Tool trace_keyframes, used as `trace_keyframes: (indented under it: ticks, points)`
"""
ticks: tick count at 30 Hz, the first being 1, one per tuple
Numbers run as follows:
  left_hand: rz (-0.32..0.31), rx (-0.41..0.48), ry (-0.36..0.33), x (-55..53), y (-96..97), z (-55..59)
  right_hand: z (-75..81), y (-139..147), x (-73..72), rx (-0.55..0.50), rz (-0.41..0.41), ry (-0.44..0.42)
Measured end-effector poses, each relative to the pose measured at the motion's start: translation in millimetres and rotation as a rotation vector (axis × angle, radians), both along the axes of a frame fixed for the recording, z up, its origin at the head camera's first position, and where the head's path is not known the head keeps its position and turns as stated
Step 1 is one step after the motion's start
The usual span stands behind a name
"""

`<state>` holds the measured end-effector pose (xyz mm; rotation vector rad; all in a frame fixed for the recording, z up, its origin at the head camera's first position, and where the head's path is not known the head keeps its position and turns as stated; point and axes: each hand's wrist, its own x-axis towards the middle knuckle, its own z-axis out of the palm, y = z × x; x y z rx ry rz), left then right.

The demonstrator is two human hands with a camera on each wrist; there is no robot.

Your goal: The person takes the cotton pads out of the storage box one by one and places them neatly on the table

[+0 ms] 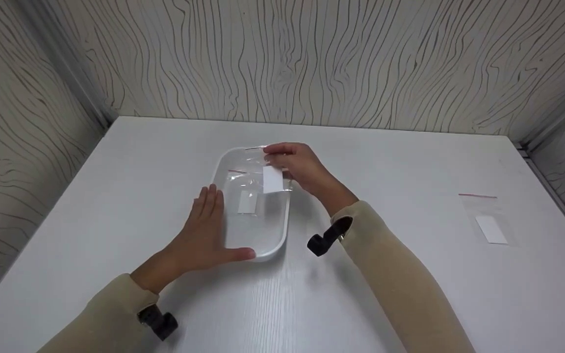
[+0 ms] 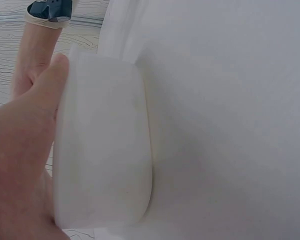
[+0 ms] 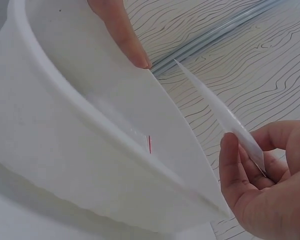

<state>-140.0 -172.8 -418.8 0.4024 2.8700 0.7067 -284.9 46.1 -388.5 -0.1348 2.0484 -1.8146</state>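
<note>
Your left hand [image 1: 199,235] lies flat against the left side of the white oval tray [image 1: 277,240], with the fingers straight along its wall and the thumb pressed at the near rim; it grasps nothing, it only steadies the tray. In the left wrist view the thumb and palm touch the tray's outer wall [image 2: 105,145].

Your right hand [image 1: 299,164] is over the far end of the tray and pinches a clear zip bag with a white label [image 1: 272,179] between thumb and fingers. In the right wrist view you see this bag [image 3: 225,117] edge-on, held at one end by the fingertips, tilted and above the tray rim [image 3: 110,145].

Inside the tray there is already another clear bag with a white label [image 1: 246,202], lying flat on the bottom, and its red strip shows near the far left part.

The tray stands in the middle of the white table [image 1: 410,294]. One more clear zip bag with red strip and label [image 1: 488,220] lies on the table well apart, at your right.
</note>
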Motion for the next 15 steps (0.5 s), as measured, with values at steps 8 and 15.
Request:
trace_keyframes:
  ticks: [8,15]
  points:
    - [0.003,0.009,-0.003,-0.5,0.1,-0.4,-0.1,5,2.2,0.017,-0.004,-0.012]
    - [0.014,0.012,-0.024,-0.5,-0.6,1.9,0.1,12,3.8,-0.004,0.003,-0.001]
